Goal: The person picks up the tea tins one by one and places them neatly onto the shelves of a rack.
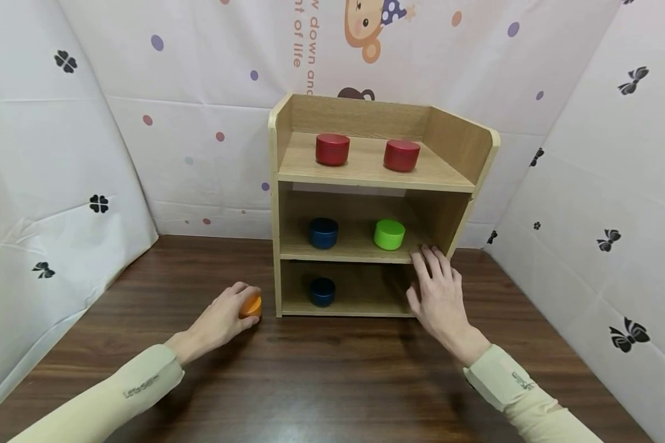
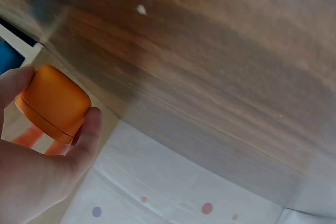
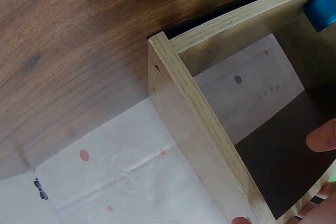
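My left hand (image 1: 224, 314) grips a small orange round lidded box (image 2: 55, 100) between thumb and fingers, just left of the wooden shelf unit (image 1: 277, 246). The box is close over the table in the head view. My right hand (image 1: 438, 295) holds the front right of the unit at the middle board. Its fingers lie over the board's edge, while the thumb (image 3: 323, 137) is in front of the bottom compartment. A green round box (image 1: 390, 235) and a blue one (image 1: 324, 233) sit on the middle board. Another blue box (image 1: 322, 291) is in the bottom compartment, at left.
Two red round boxes (image 1: 332, 149) stand on the unit's top board, between raised side panels. The unit stands on a dark brown wooden table (image 1: 321, 375). White patterned cloth (image 1: 199, 160) hangs behind it and at both sides.
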`<state>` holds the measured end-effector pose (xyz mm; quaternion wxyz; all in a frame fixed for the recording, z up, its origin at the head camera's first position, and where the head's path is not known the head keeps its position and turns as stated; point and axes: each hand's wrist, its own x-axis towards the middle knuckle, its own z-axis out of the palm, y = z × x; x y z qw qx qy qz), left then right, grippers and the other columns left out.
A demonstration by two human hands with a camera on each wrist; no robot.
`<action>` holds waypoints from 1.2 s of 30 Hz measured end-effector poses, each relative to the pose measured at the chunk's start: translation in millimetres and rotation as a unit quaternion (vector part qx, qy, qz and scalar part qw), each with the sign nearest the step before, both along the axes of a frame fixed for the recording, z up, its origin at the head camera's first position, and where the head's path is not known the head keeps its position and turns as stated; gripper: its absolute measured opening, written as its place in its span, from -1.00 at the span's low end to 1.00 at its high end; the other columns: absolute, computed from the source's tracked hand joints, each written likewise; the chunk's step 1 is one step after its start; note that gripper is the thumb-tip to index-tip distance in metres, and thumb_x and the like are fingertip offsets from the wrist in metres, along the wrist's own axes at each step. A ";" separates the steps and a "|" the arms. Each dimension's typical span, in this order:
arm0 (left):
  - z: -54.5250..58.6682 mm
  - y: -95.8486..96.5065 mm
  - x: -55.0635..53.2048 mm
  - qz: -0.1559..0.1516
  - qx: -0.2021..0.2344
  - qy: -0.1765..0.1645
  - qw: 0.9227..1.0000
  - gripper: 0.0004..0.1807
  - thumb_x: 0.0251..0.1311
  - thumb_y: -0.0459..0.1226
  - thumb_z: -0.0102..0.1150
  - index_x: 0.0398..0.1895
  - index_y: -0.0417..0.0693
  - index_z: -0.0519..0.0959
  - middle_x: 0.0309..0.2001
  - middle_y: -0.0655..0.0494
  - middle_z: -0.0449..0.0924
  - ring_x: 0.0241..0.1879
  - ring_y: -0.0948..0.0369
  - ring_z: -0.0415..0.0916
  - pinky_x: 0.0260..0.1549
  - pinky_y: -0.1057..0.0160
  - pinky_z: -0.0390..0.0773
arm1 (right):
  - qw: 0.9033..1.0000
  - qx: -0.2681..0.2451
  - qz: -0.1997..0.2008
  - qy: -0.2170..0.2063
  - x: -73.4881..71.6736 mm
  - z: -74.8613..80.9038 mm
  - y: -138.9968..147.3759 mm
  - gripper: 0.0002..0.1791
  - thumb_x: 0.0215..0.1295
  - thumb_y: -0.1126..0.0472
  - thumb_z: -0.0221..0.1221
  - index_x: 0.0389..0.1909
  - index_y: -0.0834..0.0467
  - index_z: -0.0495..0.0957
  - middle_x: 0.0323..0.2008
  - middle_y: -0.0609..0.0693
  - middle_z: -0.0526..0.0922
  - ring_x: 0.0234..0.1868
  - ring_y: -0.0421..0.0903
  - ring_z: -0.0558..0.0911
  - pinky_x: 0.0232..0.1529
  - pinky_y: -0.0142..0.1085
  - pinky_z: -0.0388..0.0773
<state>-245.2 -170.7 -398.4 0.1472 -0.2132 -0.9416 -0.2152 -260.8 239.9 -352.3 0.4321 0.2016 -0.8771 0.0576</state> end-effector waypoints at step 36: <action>35.3 128.1 12.5 -0.126 -0.041 0.048 0.990 -0.43 0.06 -0.10 0.39 0.16 0.00 0.49 -0.03 0.11 0.47 -0.13 0.24 0.44 -0.18 0.24 0.58 | 1.000 0.001 -0.003 -0.004 -0.4 1.6 1.3 -0.32 0.01 0.25 0.15 0.27 0.21 0.36 0.26 0.26 0.41 0.30 0.22 0.33 -0.07 0.21 0.38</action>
